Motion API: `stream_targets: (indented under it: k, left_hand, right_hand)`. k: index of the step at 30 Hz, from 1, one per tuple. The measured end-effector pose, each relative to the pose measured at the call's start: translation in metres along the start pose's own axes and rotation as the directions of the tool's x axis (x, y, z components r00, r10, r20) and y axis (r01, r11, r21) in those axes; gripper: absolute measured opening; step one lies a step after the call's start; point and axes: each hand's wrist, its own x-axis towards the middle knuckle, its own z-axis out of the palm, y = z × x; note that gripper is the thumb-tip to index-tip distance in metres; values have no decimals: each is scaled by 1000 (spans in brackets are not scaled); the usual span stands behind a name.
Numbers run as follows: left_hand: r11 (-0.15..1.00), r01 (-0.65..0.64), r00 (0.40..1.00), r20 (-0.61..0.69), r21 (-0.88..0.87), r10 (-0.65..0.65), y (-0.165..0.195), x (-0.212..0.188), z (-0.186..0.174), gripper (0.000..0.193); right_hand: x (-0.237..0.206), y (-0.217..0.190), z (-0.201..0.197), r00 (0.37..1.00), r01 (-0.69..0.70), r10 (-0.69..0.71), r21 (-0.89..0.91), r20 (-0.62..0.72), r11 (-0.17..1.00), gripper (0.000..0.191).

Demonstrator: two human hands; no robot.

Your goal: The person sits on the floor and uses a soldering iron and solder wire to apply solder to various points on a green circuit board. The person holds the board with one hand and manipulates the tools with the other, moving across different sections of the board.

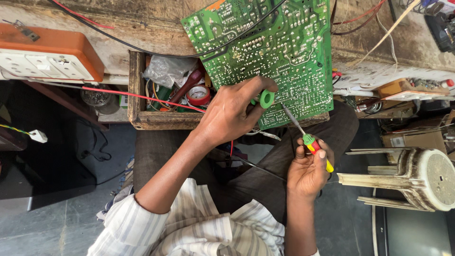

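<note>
One green circuit board (270, 52) — one screwdriver (310, 142) — two hands — one wooden drawer (135, 95) — one tape roll (198, 96).

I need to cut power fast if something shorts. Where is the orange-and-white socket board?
The socket board sits at the head view's upper left, on the worn wooden bench edge, left of the open wooden drawer and well away from the green circuit board.

Top of green circuit board (270, 52) cut off by frame edge. Bottom-left corner hidden under left hand (230, 114). Screwdriver (308, 140) handle partly buried in right hand (308, 173). Drawer (163, 118) contents too jumbled to identify. Stool (417, 178) clipped at right.
</note>
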Motion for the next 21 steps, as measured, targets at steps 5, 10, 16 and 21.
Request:
stream_targets:
  k: [5, 10, 16, 21]
  left_hand:
    - [1000, 14, 1000, 7, 2, -14, 1, 0, 0, 34]
    - [1000, 15, 1000, 16, 15, -15, 0, 1, 1, 35]
    - [999, 37, 999, 29, 28, -38, 1, 2, 1, 38]
    - [1000, -4, 1000, 18, 27, 4, 1, 2, 0, 39]
  right_hand:
    - [0, 0, 0, 1000, -2, 2, 0, -1, 1000, 27]
    - [1, 1, -2, 1000, -13, 13, 2, -28, 1000, 27]
    - [1, 1, -2, 999, -11, 10, -9, -39, 1000, 28]
    - [0, 2, -3, 999, -11, 11, -1, -35, 1000, 27]
